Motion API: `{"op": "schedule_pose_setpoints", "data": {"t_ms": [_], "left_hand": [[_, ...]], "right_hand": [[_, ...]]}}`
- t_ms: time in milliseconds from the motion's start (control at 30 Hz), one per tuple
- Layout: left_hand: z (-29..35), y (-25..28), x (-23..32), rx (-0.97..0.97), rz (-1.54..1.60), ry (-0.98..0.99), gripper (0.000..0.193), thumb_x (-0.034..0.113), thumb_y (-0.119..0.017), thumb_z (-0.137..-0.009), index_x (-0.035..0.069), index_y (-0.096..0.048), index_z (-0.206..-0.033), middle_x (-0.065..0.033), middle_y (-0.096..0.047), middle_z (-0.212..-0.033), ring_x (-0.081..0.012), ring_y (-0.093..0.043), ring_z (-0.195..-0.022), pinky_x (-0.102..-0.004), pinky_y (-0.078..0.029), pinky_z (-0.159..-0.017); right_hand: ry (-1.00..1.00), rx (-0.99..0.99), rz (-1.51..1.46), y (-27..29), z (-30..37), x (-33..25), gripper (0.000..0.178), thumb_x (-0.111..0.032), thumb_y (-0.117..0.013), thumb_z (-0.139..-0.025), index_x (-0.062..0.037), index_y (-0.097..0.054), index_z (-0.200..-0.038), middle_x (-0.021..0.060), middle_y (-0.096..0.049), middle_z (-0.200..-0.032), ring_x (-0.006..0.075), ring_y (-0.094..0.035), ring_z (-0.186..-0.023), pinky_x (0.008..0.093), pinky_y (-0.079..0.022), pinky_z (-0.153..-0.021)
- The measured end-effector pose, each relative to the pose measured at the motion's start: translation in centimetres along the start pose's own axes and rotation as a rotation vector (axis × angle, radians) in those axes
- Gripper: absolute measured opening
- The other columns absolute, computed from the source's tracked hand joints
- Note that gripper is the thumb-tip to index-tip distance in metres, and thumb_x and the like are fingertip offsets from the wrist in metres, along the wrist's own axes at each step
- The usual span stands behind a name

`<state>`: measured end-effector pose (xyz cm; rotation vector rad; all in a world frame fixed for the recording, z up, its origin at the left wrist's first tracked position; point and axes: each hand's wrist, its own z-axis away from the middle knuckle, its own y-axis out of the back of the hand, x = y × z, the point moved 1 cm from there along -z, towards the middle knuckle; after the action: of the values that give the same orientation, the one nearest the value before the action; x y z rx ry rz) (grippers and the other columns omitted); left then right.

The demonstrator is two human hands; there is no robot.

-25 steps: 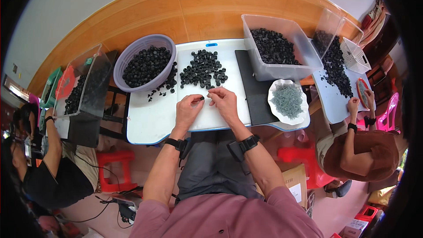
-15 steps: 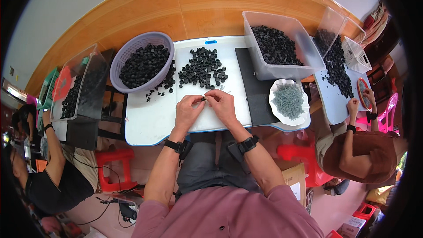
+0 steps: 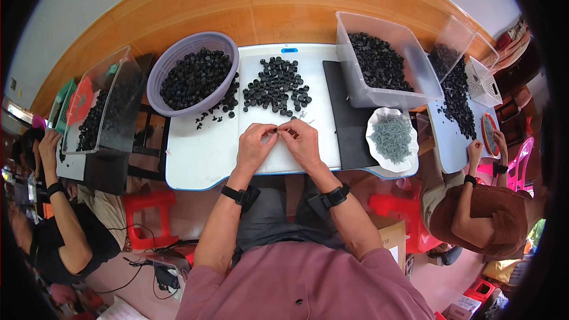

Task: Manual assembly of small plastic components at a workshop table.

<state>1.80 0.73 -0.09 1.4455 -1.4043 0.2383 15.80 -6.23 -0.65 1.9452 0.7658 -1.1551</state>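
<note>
Near the table's front edge, my left hand [image 3: 256,145] and my right hand [image 3: 301,144] meet fingertip to fingertip. Both are closed in a pinch round a small black part [image 3: 276,131], mostly covered by the fingers. Just beyond them a loose group of round black knobs or caps [image 3: 272,90] lies on the white tabletop [image 3: 201,157]. To the right, a white scalloped bowl [image 3: 379,161] holds thin grey-green pieces [image 3: 391,135], too fine to identify.
A purple basket [image 3: 155,96] of black caps stands at the back left, with small black bits [image 3: 224,105] beside it. At the back right, a clear bin [image 3: 379,98] holds black parts. A black mat [image 3: 349,133] lies beside the bowl. Co-workers sit at both sides.
My view has shifted slightly, so the table sits a little differently in it. My hands stay pinched together. The left co-worker's arm has moved up beside the bin.
</note>
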Motion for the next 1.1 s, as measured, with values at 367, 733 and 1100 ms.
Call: {"op": "schedule_pose_setpoints", "data": {"t_ms": [367,733,1100], "left_hand": [[-0.3,0.2,-0.1,-0.059,0.013,-0.037,0.024,0.004,-0.074,-0.084,0.002,-0.074,-0.107,-0.0129,-0.073,-0.093,-0.0242,-0.072,-0.084,-0.0334,-0.058,-0.075],[0.0,0.1,-0.8,-0.066,0.145,0.102,0.02,0.007,-0.075,-0.086,0.001,-0.073,-0.105,-0.0145,-0.074,-0.093,-0.0244,-0.074,-0.083,-0.0331,-0.058,-0.076],[0.0,0.0,-0.8,-0.1,0.122,0.129,0.023,0.01,-0.075,-0.086,0.001,-0.069,-0.106,-0.0139,-0.075,-0.094,-0.0245,-0.075,-0.087,-0.0335,-0.058,-0.076]], "right_hand": [[-0.055,-0.075,-0.111,0.2,-0.1,0.9,0.01,-0.001,-0.071,-0.089,0.0012,-0.074,-0.098,0.006,-0.071,-0.083,0.0108,-0.066,-0.072,0.0247,-0.052,-0.065],[-0.146,-0.065,-0.189,0.0,-0.1,1.1,0.011,-0.003,-0.073,-0.086,0.001,-0.074,-0.096,0.0073,-0.069,-0.082,0.0117,-0.063,-0.068,0.0268,-0.05,-0.062],[-0.06,-0.089,-0.125,0.2,-0.2,0.2,0.01,-0.002,-0.072,-0.088,0.0003,-0.074,-0.098,0.0054,-0.067,-0.087,0.0109,-0.062,-0.071,0.025,-0.049,-0.064]]}}
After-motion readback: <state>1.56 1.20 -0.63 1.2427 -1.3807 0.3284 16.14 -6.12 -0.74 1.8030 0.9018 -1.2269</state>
